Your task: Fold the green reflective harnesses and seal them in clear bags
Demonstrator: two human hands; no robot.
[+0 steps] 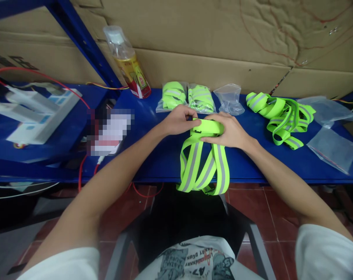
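Note:
A neon yellow-green reflective strap point(190, 167) with grey stripes is partly folded between my two hands, and its loops hang over the table's front edge. My left hand point(180, 119) pinches the left end of the folded part, close to a small black buckle point(197, 131). Around the right end of the fold, my right hand point(233, 130) has its thumb below and fingers above. Just behind my hands lie two clear bags with folded straps inside, a left bag point(174, 95) and a right bag point(201, 98).
A clear empty bag point(230, 99) lies behind my right hand. Loose reflective straps point(284, 114) are heaped to the right, beside more clear bags point(334, 149). A wrapped bottle point(129, 64) stands at the back left. White power strips point(44, 112) and red cables are further left on the blue table point(153, 155).

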